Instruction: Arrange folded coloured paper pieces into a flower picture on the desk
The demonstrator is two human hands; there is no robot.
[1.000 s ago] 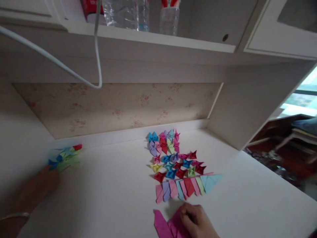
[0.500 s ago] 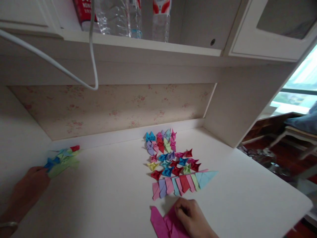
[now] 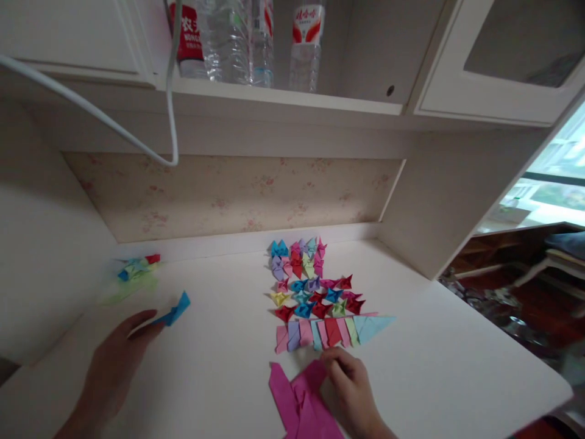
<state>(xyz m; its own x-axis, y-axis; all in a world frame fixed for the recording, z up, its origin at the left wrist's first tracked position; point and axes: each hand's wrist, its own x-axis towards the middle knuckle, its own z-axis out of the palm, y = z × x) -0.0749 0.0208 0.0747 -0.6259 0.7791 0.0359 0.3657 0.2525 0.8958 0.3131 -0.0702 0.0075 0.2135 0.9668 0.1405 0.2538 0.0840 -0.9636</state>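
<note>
My left hand (image 3: 119,356) pinches a small blue folded-paper piece (image 3: 174,310) between thumb and fingers, raised over the left part of the white tabletop. Behind it lies a pile of folded papers (image 3: 139,274) in green, blue and red. At the front, my right hand (image 3: 350,387) is closed at the upper right corner of a large magenta folded paper (image 3: 301,399). Its fingertips are curled in, partly hiding that corner. Beyond this hand lies a row of overlapping folded strips (image 3: 333,332) in pink, purple, red, green and light blue.
Several small colourful origami pieces (image 3: 317,299) stand in rows behind the strips, reaching the back wall. A white cable (image 3: 114,127) hangs at upper left. Plastic bottles (image 3: 305,52) stand on the shelf above. The white tabletop (image 3: 434,341) ends at a rounded right edge.
My left hand has moved right and away from the pile, now carrying the blue paper piece. My right hand stays at the magenta paper's corner. The view has shifted slightly.
</note>
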